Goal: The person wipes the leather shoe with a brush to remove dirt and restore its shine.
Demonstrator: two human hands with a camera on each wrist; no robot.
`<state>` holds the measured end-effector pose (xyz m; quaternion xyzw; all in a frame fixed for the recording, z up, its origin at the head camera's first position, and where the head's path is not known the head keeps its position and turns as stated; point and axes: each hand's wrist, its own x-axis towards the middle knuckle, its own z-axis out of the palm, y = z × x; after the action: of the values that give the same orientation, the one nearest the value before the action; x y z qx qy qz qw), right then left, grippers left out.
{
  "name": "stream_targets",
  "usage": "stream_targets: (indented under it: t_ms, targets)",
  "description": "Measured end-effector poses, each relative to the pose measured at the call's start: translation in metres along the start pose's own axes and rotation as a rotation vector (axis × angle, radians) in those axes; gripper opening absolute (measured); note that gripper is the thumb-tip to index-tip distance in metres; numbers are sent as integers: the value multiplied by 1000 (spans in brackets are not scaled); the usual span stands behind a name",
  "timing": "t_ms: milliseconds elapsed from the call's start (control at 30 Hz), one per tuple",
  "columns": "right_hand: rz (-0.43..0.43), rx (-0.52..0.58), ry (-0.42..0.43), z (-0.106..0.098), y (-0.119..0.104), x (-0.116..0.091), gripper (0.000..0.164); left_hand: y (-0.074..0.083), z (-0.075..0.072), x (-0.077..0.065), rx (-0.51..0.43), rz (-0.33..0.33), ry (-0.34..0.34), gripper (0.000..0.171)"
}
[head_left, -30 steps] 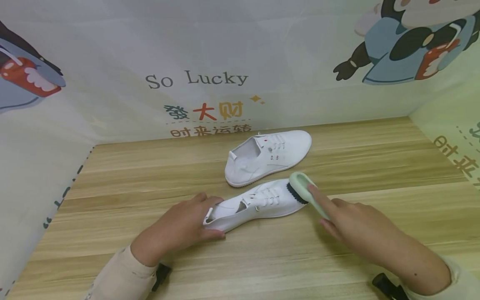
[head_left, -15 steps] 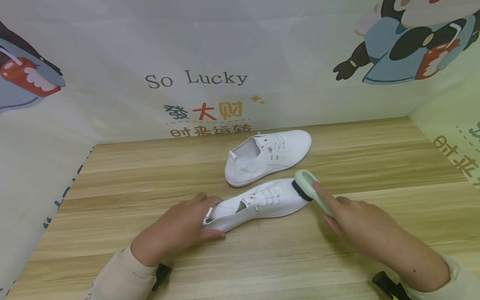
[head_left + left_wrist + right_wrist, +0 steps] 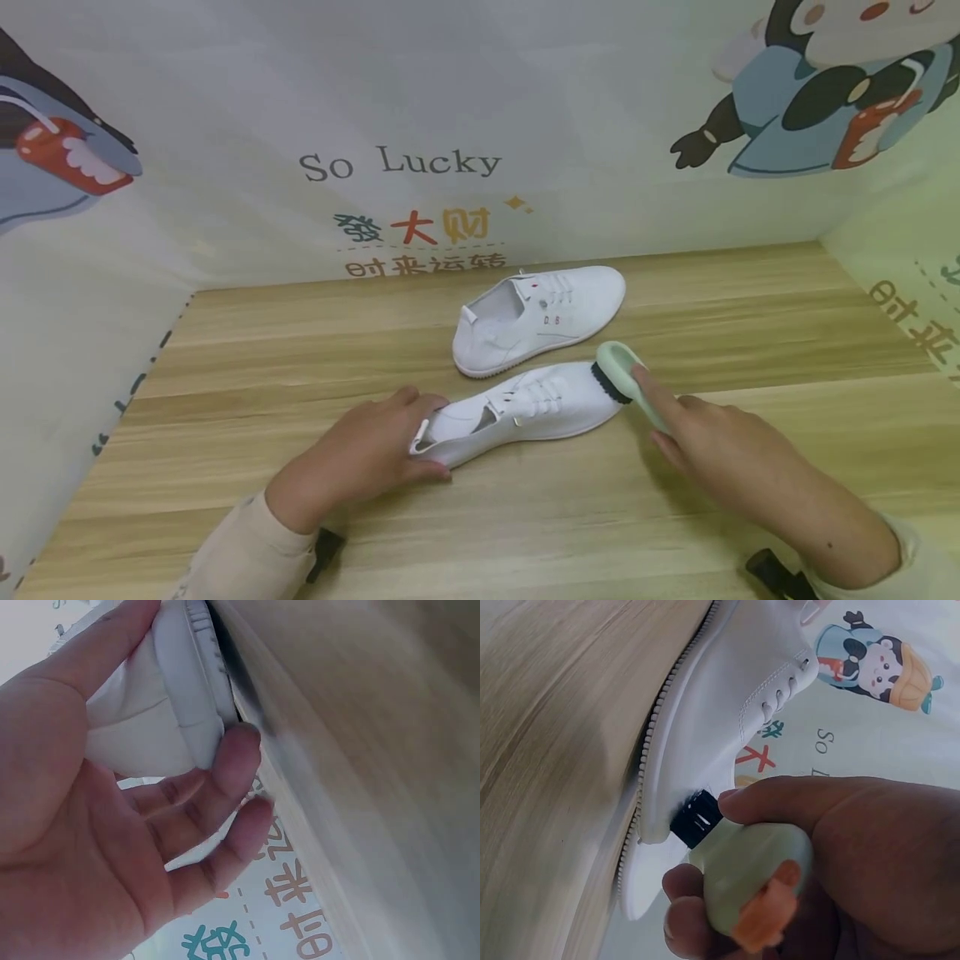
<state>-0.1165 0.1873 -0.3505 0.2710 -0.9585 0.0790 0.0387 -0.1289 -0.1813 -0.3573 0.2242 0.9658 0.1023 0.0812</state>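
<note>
A white lace-up shoe [image 3: 558,408] lies on the wood-grain table with its toe to the right. My left hand [image 3: 360,454] grips its heel; in the left wrist view the thumb and fingers [image 3: 240,754] wrap round the heel end. My right hand [image 3: 727,446] holds a pale green shoe brush [image 3: 621,367] by its handle. The brush's black bristles [image 3: 696,819] meet the toe of the shoe, as the right wrist view also shows. An orange piece [image 3: 769,911] sits at the near end of the brush handle.
A second white shoe [image 3: 536,321] lies just behind the first, its toe also to the right. A pale printed backdrop [image 3: 600,192] rises at the back and sides of the wood-grain table [image 3: 525,533].
The brush in my right hand has slid a little to the right, toward the tip of the shoe's toe. My left hand keeps its grip on the heel. The head view has shifted slightly.
</note>
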Motion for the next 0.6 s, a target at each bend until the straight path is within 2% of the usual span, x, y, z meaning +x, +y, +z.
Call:
stream_targets:
  t_ms: [167, 400, 600]
  targets:
    - [11, 0, 34, 0, 1, 1, 73, 2, 2, -1, -17, 17, 34, 76]
    - [46, 30, 37, -3, 0, 2, 68, 2, 6, -1, -33, 103, 127, 75]
    - [60, 55, 46, -5, -3, 2, 68, 2, 5, -1, -27, 133, 181, 61]
